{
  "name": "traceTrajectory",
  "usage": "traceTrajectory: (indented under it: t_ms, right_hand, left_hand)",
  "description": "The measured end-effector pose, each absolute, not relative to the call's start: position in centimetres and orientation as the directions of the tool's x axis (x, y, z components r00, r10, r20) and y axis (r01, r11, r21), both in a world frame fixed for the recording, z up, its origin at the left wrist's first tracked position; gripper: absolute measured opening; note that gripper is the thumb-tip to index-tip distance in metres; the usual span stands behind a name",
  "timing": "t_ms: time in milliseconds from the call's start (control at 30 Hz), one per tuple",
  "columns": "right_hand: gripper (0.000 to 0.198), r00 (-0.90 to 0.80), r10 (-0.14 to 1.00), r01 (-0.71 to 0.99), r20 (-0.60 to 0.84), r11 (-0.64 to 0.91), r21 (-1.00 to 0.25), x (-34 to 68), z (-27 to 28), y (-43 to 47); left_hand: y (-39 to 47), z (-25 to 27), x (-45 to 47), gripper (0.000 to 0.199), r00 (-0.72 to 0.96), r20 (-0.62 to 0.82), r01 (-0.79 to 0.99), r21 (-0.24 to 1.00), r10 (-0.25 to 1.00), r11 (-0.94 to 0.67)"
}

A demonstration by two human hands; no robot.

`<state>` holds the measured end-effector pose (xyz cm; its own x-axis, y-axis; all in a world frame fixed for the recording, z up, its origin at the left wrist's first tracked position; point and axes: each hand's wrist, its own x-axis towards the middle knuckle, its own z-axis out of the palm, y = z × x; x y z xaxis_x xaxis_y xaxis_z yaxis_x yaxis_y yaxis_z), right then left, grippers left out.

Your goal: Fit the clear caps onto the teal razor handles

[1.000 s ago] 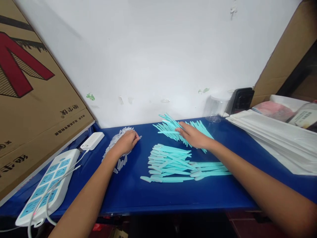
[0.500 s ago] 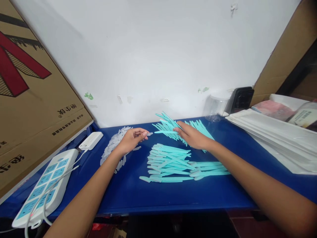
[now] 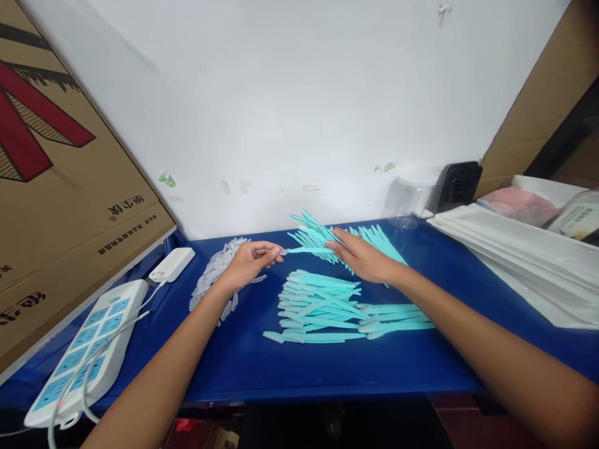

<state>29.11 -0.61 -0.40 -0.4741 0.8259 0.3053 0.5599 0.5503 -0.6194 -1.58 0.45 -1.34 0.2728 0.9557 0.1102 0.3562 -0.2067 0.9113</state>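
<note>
Between the thumb and fingers of my left hand [image 3: 255,262] is a small translucent cap [image 3: 284,252]. It meets the blade end of a turquoise eyebrow razor [image 3: 309,250]; how far it covers the blade I cannot tell. My right hand [image 3: 362,254] is closed around that razor and several others, which fan out up and to the left. Loose caps [image 3: 213,274] lie in a heap beside my left hand. Below the hands is a pile of turquoise razors with pale caps over their ends [image 3: 318,299]. More razors [image 3: 379,240] lie behind my right hand.
The blue table [image 3: 327,371] meets a white wall. At left are a power strip [image 3: 88,349] with cables, a white adapter [image 3: 172,265] and a large carton [image 3: 70,187]. A clear jar [image 3: 412,199], a black object [image 3: 458,187] and stacked white sheets [image 3: 524,262] stand right.
The gap between the cap in my left hand and the razor tip has closed; they now touch. My right hand has shifted slightly left. The piles look the same.
</note>
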Motion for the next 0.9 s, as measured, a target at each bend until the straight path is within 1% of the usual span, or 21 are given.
traceTrajectory:
  t_ms: [233, 433, 600, 700, 900]
  right_hand:
    - [0.029, -0.488, 0.829, 0.546, 0.273, 0.534, -0.646, 28.7, -0.1, -1.2]
    - [0.029, -0.501, 0.824, 0.481, 0.266, 0.520, -0.706, 28.5, -0.7, -1.3]
    - [0.029, -0.489, 0.835, 0.504, 0.253, 0.507, -0.700, 28.2, -0.5, -1.6]
    - [0.030, -0.489, 0.836, 0.531, 0.250, 0.513, -0.674, 28.1, -0.4, -1.7]
    - [0.032, -0.489, 0.830, 0.547, 0.268, 0.531, -0.647, 28.2, -0.6, -1.5]
  left_hand:
    - [-0.1, -1.3, -0.9, 0.046, 0.307, 0.086, 0.326, 0.926, 0.948, -0.190]
    - [-0.5, -1.5, -0.4, 0.044, 0.318, 0.034, 0.315, 0.939, 0.947, -0.140]
    - [-0.5, -1.7, -0.3, 0.041, 0.334, 0.013, 0.288, 0.951, 0.942, -0.115]
    - [-0.5, -1.9, -0.3, 0.040, 0.342, 0.000, 0.271, 0.958, 0.940, -0.098]
    - [-0.7, -1.7, -0.2, 0.040, 0.337, 0.007, 0.294, 0.949, 0.941, -0.112]
